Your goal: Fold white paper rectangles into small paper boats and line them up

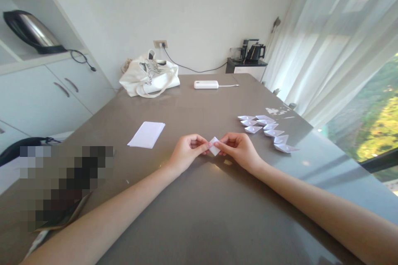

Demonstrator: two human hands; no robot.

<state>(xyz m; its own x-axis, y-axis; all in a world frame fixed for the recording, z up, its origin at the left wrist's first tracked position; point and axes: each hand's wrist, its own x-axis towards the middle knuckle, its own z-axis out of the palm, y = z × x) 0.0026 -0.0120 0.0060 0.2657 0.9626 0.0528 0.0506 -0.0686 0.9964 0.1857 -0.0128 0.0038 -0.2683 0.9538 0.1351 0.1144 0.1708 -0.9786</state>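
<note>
Both my hands meet at the middle of the grey table [199, 215], pinching a small folded piece of white paper [214, 146] between them. My left hand [188, 151] grips its left corner with thumb and fingers closed. My right hand [236, 148] pinches its right corner the same way. The paper is held just above the tabletop. A stack of flat white paper sheets [146, 134] lies to the left of my hands. Several finished folded paper boats [268, 129] lie in a curved row to the right.
A white handbag [149, 76] and a white power bank [206, 84] with its cable sit at the table's far end. A kettle [255, 51] stands on a small stand behind. Cabinets with another kettle [31, 31] are left; a curtained window is right.
</note>
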